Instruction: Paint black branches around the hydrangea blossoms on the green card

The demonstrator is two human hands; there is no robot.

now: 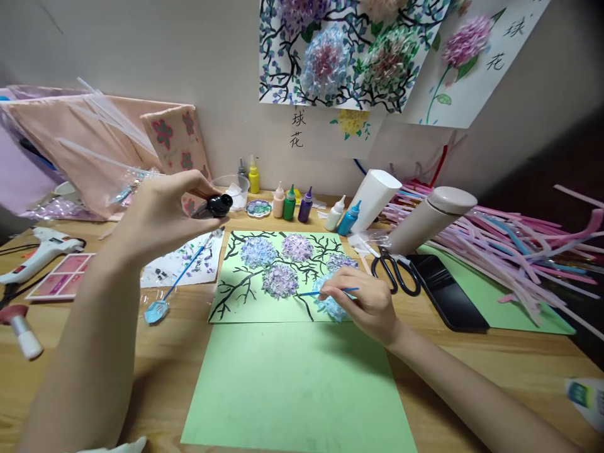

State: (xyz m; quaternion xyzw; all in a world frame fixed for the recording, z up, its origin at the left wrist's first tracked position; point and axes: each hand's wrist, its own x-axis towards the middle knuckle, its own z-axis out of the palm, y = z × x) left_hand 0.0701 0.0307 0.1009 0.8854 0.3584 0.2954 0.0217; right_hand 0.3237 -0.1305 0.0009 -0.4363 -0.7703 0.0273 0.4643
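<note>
My left hand (177,211) is raised above the table with a small black bottle (219,205) pinched between thumb and fingers; its dark round end faces me. In my right hand (365,301) is a thin blue paintbrush (309,293), its tip at a black branch on the painting (245,305). That sheet carries black branches and raised flower heads in blue, purple and pink. A pale blue flower (333,308) is partly hidden by my right hand. Under the painting's lower edge lies a light green sheet (292,384).
Several paint bottles (289,204) stand behind the painting. To the right are black-handled scissors (395,274), a phone (448,292), a tumbler (431,220) and pipe cleaners (509,245). On the left are a glue gun (44,251), a stained paper (182,259) and a blue stick (186,270).
</note>
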